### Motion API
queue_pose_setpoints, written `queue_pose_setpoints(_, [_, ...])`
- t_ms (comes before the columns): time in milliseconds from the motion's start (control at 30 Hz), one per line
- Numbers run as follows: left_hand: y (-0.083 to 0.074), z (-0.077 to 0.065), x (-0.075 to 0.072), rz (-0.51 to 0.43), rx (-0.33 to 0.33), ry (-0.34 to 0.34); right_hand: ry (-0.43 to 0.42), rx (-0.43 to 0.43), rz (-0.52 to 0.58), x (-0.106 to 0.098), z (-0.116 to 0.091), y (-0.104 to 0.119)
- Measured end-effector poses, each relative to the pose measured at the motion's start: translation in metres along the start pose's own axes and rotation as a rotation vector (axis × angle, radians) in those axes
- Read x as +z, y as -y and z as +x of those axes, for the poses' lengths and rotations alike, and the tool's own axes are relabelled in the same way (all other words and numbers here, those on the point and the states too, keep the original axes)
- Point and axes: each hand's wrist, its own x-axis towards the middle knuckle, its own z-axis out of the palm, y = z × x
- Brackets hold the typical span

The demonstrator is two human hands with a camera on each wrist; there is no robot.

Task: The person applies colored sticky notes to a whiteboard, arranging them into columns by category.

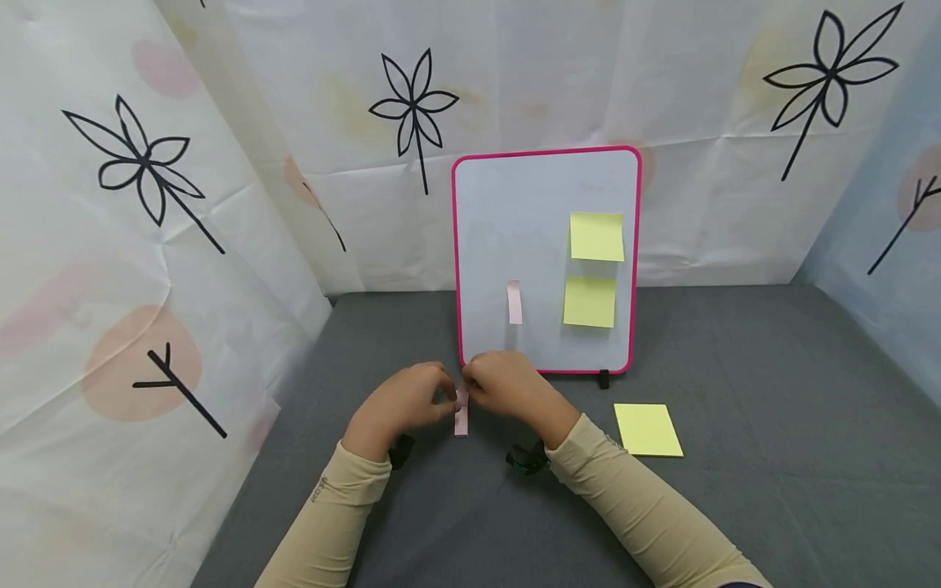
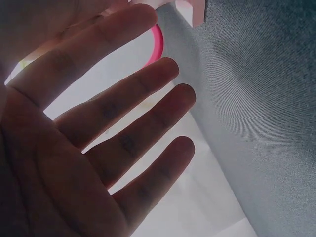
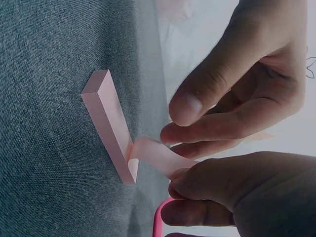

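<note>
A thick pad of narrow pink sticky notes [image 3: 109, 126] lies on the grey cloth, its top strip [image 3: 165, 158] lifted in a curl at one end. My right hand [image 1: 518, 388] pinches the free end of that strip between thumb and fingers. Close by on the other side, my left hand [image 1: 408, 400] hovers over the pad [image 1: 461, 423]; its fingers [image 2: 143, 128] are spread and nearly straight in the left wrist view. Its thumb and fingertips come near the strip in the right wrist view, without gripping it.
A pink-framed whiteboard [image 1: 515, 204] stands just beyond the hands. One pink strip [image 1: 515, 302] and two yellow notes, an upper [image 1: 597, 237] and a lower [image 1: 590, 302], stick to it. A yellow note pad [image 1: 648, 430] lies right of my right hand. Patterned cloth [image 1: 294, 98] hangs behind.
</note>
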Motion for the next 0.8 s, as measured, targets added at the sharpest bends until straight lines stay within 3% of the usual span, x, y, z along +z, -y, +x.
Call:
queue_pose_setpoints(400, [0.001,0.002,0.01,-0.024,0.0,0.014,0.003,0.016,-0.002,-0.001,-0.001,0.0])
queue_pose_setpoints(800, [0.002,0.003,0.012,-0.042,-0.048,0.018,-0.03,-0.014,-0.002,-0.007,-0.003,0.004])
